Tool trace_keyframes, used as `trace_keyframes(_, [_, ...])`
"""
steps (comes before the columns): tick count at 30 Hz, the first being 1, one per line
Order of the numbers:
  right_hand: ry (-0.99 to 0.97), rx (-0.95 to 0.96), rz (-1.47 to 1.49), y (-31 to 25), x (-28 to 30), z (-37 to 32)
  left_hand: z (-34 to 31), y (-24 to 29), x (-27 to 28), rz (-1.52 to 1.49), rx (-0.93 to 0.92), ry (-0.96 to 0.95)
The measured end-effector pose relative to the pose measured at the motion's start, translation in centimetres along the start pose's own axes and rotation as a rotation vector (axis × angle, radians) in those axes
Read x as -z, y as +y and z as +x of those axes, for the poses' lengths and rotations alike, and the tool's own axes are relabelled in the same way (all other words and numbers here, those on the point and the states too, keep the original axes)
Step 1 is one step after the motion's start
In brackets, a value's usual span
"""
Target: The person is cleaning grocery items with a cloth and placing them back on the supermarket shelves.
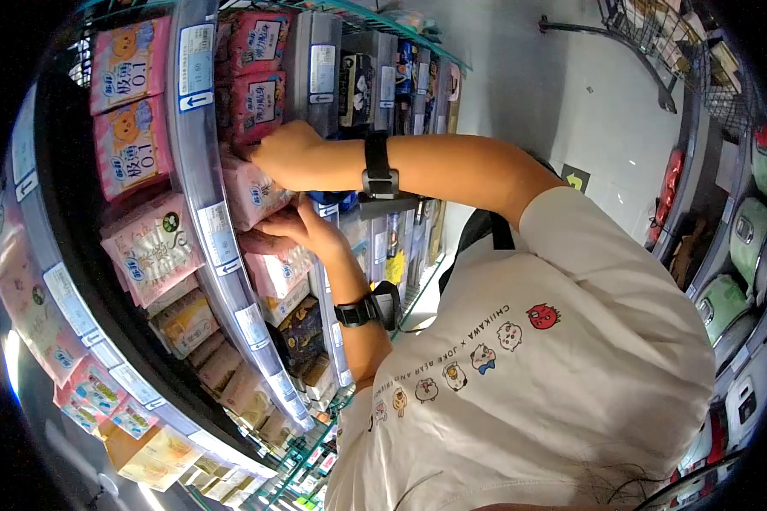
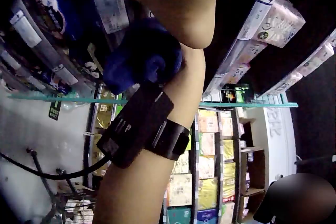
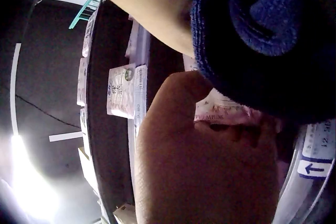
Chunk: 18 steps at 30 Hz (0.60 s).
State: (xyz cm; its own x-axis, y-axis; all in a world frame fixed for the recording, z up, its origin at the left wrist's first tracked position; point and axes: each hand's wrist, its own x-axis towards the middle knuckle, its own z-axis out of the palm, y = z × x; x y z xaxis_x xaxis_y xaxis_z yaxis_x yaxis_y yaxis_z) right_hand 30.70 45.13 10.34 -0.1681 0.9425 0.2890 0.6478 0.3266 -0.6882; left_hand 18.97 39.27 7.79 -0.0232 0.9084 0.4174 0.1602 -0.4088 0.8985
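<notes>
In the head view both hands reach into the middle shelf compartment, at a pink pack of sanitary pads [image 1: 256, 194]. My right hand [image 1: 291, 157] grips it from above, the fingers bent down and partly hidden behind the knuckles. My left hand [image 1: 294, 228] holds the pack's near side, thumb apart from fingers that run along its lower edge. The right wrist view shows part of a pink pack [image 3: 226, 107] against bent fingers. Similar pink packs [image 1: 279, 271] lie just beside the left hand. Red-pink packs [image 1: 257, 106] stand beyond the right hand.
A shelf edge with price labels [image 1: 217, 234] runs close beside both hands. Bear-printed packs [image 1: 132, 145] and white-pink packs [image 1: 153, 243] fill the neighbouring shelf. Across the aisle floor [image 1: 605, 128] stands another shelf with green goods [image 1: 724, 307]. Each wrist wears a black strap [image 1: 375, 157].
</notes>
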Motion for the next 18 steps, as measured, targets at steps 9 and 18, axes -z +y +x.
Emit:
trace_keyframes(9, [0.068, 0.044, 0.065, 0.6, -1.2, -2.2, -1.8, 0.5, -0.6, 0.163, 0.016, 0.007])
trace_keyframes(18, [0.245, 0.054, -0.048, 0.5, -2.6, -6.3, -2.9, -0.2, -0.1, 0.204, -0.019, 0.030])
